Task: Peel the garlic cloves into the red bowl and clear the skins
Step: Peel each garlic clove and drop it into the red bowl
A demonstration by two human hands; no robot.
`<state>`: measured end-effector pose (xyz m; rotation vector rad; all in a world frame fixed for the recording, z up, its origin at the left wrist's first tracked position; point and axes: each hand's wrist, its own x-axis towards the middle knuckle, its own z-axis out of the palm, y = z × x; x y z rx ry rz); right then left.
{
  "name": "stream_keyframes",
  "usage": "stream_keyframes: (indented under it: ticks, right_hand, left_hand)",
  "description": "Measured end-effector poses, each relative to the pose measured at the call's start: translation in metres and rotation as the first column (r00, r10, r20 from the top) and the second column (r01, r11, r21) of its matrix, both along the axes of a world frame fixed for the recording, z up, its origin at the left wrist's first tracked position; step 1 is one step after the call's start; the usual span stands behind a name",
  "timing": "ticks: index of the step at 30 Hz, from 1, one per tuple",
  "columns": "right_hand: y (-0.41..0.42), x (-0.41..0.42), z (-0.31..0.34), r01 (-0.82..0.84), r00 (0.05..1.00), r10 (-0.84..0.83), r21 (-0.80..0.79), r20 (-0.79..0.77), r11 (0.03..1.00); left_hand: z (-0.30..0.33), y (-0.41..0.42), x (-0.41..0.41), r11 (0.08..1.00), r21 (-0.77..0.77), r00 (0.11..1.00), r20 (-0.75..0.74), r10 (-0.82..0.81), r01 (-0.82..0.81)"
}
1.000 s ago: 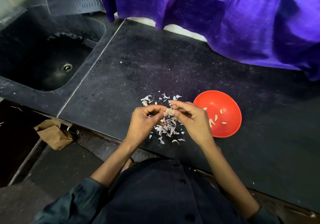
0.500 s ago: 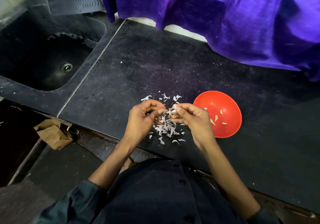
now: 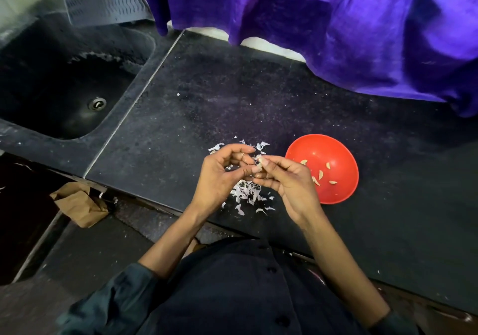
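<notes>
While both hands [image 3: 254,171] pinch a pale, part-skinned garlic clove [image 3: 259,159], white skins [image 3: 245,192] lie scattered beneath.

a dark speckled stone tabletop [image 3: 232,96] joins a black sink [image 3: 51,81] at the left. a purple curtain [image 3: 336,24] hangs behind. a crumpled brown paper bag [image 3: 77,205] lies on the floor.

1. A dark, near-black buttoned shirt [image 3: 232,290] fills the picture at six o'clock, round dark buttons running down its front.
2. Left sleeve [image 3: 108,306], at seven o'clock, looks dark teal, bunched above the forearm.
3. Right sleeve [image 3: 395,321], at five o'clock, ends at the wrist.
4. Both forearms are bare.
</notes>
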<state>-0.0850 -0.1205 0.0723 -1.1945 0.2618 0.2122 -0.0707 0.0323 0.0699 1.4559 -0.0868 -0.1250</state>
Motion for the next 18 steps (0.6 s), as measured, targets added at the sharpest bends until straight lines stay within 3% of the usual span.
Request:
stream_keyframes:
  ticks: [12,18]
  right_hand:
    - [0.0023,-0.0017,0.0005,-0.018,0.998,0.022,0.064,-0.064,0.998]
    - [0.0069,-0.0047,0.0039,-0.014,1.000,0.014,-0.038,0.018,0.999]
  left_hand:
    - [0.0012,-0.0001,0.0004,0.997,-0.042,0.997,-0.046,0.061,-0.063]
    - [0.0008,0.0000,0.0012,0.992,-0.049,0.992,-0.068,0.110,-0.113]
